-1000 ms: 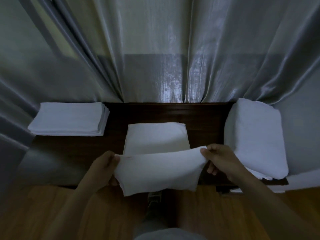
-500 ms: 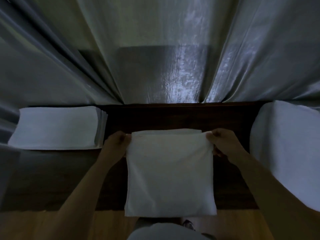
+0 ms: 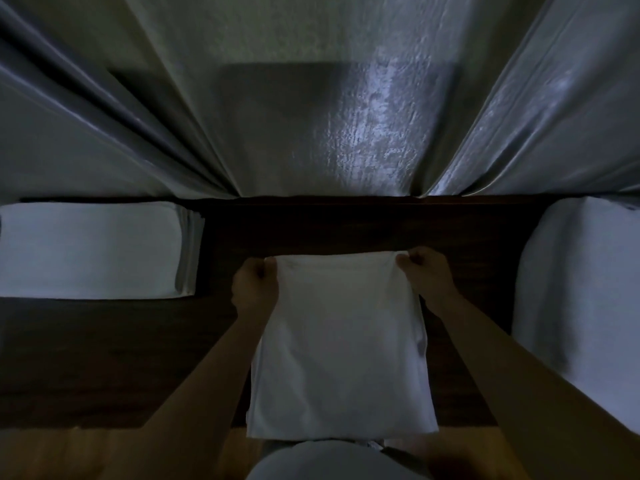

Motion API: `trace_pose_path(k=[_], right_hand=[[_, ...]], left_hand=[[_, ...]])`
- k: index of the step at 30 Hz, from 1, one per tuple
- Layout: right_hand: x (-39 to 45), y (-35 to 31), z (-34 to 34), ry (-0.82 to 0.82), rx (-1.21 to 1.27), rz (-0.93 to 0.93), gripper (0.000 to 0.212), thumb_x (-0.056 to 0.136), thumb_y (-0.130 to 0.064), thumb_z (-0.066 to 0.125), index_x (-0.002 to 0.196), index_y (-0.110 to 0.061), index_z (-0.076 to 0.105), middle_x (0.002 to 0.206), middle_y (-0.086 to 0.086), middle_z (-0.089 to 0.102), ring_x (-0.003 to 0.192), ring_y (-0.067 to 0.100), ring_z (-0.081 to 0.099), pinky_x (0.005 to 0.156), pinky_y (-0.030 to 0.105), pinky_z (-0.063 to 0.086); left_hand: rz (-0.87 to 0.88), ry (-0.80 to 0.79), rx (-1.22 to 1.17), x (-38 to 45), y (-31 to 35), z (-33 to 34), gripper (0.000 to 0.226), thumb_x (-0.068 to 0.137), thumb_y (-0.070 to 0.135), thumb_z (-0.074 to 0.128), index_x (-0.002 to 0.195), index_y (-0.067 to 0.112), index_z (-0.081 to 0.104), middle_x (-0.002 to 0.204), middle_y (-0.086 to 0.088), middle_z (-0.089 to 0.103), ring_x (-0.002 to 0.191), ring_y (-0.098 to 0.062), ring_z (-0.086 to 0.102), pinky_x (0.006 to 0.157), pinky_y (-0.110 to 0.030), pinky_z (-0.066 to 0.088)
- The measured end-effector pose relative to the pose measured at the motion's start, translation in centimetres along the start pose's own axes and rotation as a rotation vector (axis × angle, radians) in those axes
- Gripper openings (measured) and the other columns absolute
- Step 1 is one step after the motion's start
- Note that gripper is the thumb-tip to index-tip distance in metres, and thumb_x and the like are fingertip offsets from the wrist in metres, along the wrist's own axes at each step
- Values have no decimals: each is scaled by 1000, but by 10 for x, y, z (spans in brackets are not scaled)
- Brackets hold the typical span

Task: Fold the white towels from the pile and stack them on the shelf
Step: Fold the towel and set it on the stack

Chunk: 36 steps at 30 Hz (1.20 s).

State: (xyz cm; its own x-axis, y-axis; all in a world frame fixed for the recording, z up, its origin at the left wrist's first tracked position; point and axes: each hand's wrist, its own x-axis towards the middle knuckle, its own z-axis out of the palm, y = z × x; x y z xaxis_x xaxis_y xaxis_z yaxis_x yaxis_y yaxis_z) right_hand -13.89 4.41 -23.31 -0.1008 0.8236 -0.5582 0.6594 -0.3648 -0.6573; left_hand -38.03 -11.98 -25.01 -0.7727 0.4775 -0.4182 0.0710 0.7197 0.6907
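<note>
A white towel (image 3: 341, 351) lies folded in half on the dark wooden shelf (image 3: 104, 358), its near edge hanging just over the front. My left hand (image 3: 254, 287) pinches its far left corner. My right hand (image 3: 424, 273) pinches its far right corner. Both far corners rest at or just above the wood. A neat stack of folded white towels (image 3: 90, 249) sits at the left end of the shelf. A loose pile of white towels (image 3: 581, 299) fills the right end.
A shiny grey curtain (image 3: 311, 116) hangs directly behind the shelf and touches its back edge. Bare dark wood shows between the stack and the towel. A wooden floor (image 3: 62, 452) lies below the front edge.
Both hands carried the towel's near edge up and over to its far edge, which doubled the towel. The view has moved closer to the shelf.
</note>
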Motion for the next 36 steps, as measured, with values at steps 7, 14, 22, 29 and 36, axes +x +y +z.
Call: trace_pose_path(k=[7, 14, 22, 29, 36], right_hand=[[2, -2, 2, 20, 176, 49, 16, 95, -17, 69, 79, -17, 66, 86, 3, 63, 88, 26, 62, 88, 47, 54], [0, -2, -5, 9, 275, 105, 9, 94, -15, 71, 99, -8, 71, 113, 14, 68, 109, 35, 64, 94, 53, 55], [-4, 1, -6, -21, 431, 136, 19, 93, -11, 72, 111, -5, 73, 118, 11, 69, 109, 30, 65, 96, 50, 55], [-4, 0, -4, -8, 450, 141, 8, 93, -9, 71, 100, -13, 73, 104, 4, 67, 94, 20, 63, 80, 36, 52], [7, 0, -4, 47, 347, 93, 24, 94, -8, 70, 117, -1, 72, 114, 11, 66, 105, 26, 61, 98, 43, 51]], left_hand=[[-51, -22, -138, 2, 12, 8, 26, 102, 32, 55, 86, 13, 60, 76, -3, 57, 72, -15, 55, 71, -32, 43], [-96, -28, -218, -2, 13, 21, 30, 101, 38, 57, 75, 22, 56, 71, -1, 56, 67, -16, 54, 76, -37, 46], [-12, 31, -236, -8, 0, 5, 34, 102, 30, 58, 78, 6, 64, 65, -4, 54, 61, -15, 50, 63, -29, 42], [42, 42, -290, -6, -3, -4, 19, 100, 29, 61, 96, 12, 69, 82, 1, 65, 75, -8, 59, 68, -27, 48], [11, 71, -299, 2, -10, -4, 22, 101, 31, 60, 101, 11, 69, 87, 3, 66, 81, -10, 61, 71, -27, 47]])
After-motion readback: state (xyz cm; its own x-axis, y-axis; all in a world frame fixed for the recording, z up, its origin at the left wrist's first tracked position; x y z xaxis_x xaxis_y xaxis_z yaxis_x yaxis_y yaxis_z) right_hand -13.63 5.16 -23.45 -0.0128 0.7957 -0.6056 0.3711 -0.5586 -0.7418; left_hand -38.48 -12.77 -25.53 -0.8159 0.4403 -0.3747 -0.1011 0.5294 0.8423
